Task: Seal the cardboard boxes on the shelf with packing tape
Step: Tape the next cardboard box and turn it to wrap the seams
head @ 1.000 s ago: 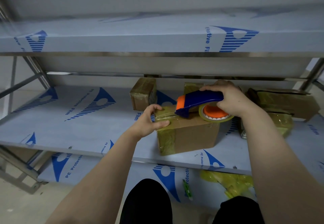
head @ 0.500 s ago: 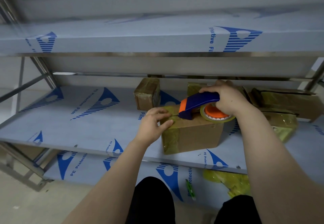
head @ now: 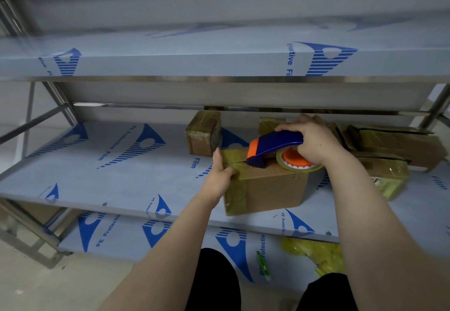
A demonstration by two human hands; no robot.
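the cardboard box (head: 272, 189) being sealed sits near the front edge of the middle shelf (head: 121, 179), right of centre, its long axis running from about 8 o'clock to 2 o'clock; no print shows on its brown sides, and yellowish tape already wraps its left end. its flaps are down, so nothing inside shows. the tape dispenser (head: 275, 147) lies on the box top, blue handle and orange nose pointing toward 8 o'clock, with the roll of clear tape (head: 298, 164) on an orange hub at its 4 o'clock end. the right hand (head: 314, 140) is closed around the handle. the left hand (head: 219, 176) presses flat on the box's taped left end, thumb on top, clasping nothing. at 11 o'clock of the box stands a small taped box (head: 203, 132); at 3 o'clock lie more taped boxes (head: 394, 150). the blue film on the shelves reads "pe protective film". on the lower shelf (head: 146, 235) lie crumpled yellow tape (head: 314, 252) and a green object (head: 261, 262).
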